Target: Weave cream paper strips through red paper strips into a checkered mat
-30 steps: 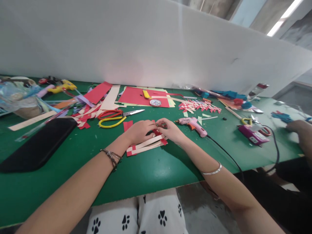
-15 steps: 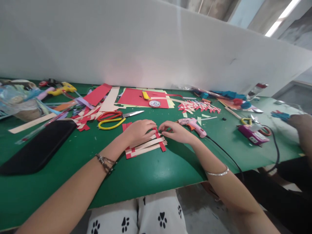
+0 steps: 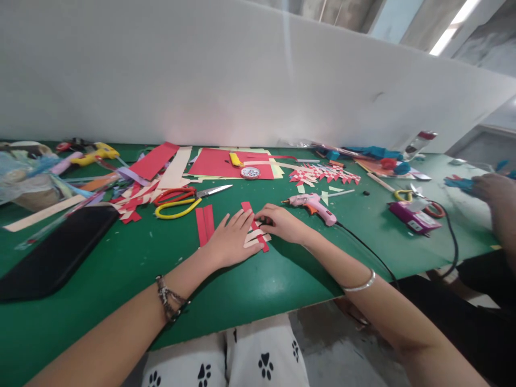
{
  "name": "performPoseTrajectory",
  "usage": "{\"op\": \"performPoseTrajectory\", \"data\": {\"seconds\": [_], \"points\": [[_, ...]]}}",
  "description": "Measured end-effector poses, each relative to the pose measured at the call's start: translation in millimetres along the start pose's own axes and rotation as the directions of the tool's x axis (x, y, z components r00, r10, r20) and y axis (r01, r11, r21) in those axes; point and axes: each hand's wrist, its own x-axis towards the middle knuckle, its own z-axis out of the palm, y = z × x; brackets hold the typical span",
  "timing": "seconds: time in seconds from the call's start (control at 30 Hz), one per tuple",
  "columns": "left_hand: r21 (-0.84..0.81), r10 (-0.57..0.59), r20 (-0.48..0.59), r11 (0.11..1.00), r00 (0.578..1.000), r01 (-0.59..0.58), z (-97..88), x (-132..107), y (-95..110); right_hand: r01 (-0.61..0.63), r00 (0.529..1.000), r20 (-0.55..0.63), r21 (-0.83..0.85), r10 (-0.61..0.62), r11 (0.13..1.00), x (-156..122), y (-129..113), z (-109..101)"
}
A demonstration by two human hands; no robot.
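Note:
Red and cream paper strips [image 3: 205, 224] lie crossed over one another on the green table in front of me. My left hand [image 3: 231, 239] rests flat over them with its fingers stretched out, hiding much of the middle. At the right end, one red strip [image 3: 263, 243] runs crosswise over several cream strips [image 3: 255, 235]. My right hand [image 3: 278, 223] is there with thumb and fingers pinched together at the strip ends; the exact hold is partly hidden. A pink glue gun [image 3: 312, 206] lies just to the right of this hand.
Red-and-yellow-handled scissors [image 3: 177, 203] and a black case [image 3: 60, 252] lie at left. Behind are red paper sheets [image 3: 213, 163], a round watch face [image 3: 250, 172] and a woven paper piece [image 3: 326, 173]. A purple box [image 3: 415, 217] and another person's hand [image 3: 489, 191] are at right.
My left hand has spread out and flattened over the strips, reaching lower toward their near edge. My right hand stays at the right end, its fingers slightly more curled.

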Motion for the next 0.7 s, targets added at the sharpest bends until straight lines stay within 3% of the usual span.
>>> {"op": "performPoseTrajectory", "data": {"seconds": [0.2,0.4,0.7], "points": [[-0.009,0.002,-0.001,1.0,1.0,-0.002,-0.2,-0.3,-0.2,0.052,0.997,0.067,-0.036,-0.05,0.998,9.7,-1.0,-8.7],[-0.019,0.003,-0.01,1.0,1.0,-0.004,0.2,-0.5,0.2,0.068,0.995,0.083,-0.211,-0.051,0.975,7.2,-5.0,-6.5],[-0.008,0.0,-0.003,1.0,1.0,0.0,-0.4,-0.1,2.2,0.156,0.979,0.2,-0.577,-0.047,0.802,3.3,-9.2,-5.7]]}}
